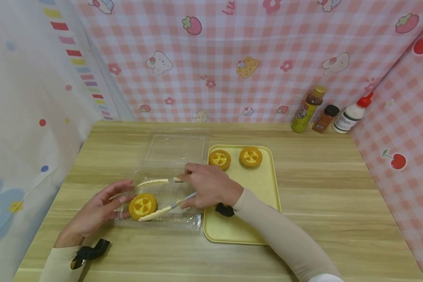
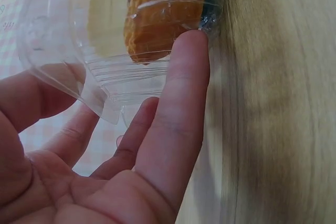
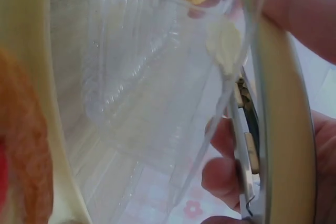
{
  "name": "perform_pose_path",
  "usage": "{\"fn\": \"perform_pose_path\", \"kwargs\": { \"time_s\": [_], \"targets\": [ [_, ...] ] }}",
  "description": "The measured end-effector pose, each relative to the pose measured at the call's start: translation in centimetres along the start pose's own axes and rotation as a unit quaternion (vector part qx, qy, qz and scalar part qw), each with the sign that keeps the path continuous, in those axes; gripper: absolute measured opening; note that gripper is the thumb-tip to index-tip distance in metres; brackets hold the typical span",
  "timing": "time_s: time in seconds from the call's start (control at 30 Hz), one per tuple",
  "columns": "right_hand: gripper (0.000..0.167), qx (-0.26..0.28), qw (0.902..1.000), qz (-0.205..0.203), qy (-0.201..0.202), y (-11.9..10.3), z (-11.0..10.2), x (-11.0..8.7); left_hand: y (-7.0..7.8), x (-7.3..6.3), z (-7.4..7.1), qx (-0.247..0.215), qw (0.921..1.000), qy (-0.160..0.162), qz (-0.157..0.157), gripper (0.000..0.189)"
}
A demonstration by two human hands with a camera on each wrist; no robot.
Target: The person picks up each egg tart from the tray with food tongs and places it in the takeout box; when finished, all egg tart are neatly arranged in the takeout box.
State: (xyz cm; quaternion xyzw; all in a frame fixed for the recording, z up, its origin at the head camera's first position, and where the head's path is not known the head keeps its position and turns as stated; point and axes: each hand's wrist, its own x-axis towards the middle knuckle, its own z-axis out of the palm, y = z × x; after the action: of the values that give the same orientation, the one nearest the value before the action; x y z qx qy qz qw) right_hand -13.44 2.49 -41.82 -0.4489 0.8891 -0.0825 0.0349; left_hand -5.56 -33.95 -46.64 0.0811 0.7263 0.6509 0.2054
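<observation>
At the near left corner of the clear clamshell container (image 1: 183,223), the tart (image 1: 143,206) lies face up, round, no long axis! Right hand (image 1: 209,186) grips the tongs (image 1: 158,213), lengthwise across, parted tips pointing left; left hand (image 1: 96,209) spreads fingers against the left edge. Placing, I'd judge; next calls for withdrawing the tongs cleanly.

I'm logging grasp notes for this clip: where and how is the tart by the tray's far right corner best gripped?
The tart is probably best taken by its round side wall, the tongs coming from the near side and straddling it left and right: it lies flat, face up, with bare tray before it and the rim close behind.
</observation>
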Motion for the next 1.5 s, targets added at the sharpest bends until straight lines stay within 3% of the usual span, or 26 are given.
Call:
{"fn": "perform_pose_path", "kwargs": {
  "time_s": [0.13,0.4,0.63,0.93,1.27,1.5],
  "targets": [
    [0.081,0.017,0.9998,-0.004,0.014,0.4,-0.2,-0.5,0.1,0.1,0.0,0.001,1.0000,0.002,-0.003,0.054],
    [0.083,-0.026,0.9991,-0.016,0.030,0.9,-1.2,-2.5,0.1,0.0,0.1,-0.001,1.0000,0.004,-0.002,0.055],
    [0.087,0.038,0.9989,0.024,0.012,1.9,-1.4,-4.4,0.2,0.0,0.0,-0.003,1.0000,0.001,0.001,0.055],
    [0.095,0.071,0.9937,0.072,0.049,3.7,-0.8,-7.1,0.3,0.0,0.0,0.003,1.0000,0.002,-0.002,0.055],
    [0.077,0.060,0.9875,0.103,0.103,6.1,-1.1,-11.1,0.3,0.0,0.0,0.002,1.0000,0.003,-0.005,0.055],
    [0.071,0.071,0.9889,0.115,0.062,7.1,-1.2,-14.1,0.3,0.0,-0.1,-0.002,1.0000,-0.001,-0.002,0.054]
  ]
}}
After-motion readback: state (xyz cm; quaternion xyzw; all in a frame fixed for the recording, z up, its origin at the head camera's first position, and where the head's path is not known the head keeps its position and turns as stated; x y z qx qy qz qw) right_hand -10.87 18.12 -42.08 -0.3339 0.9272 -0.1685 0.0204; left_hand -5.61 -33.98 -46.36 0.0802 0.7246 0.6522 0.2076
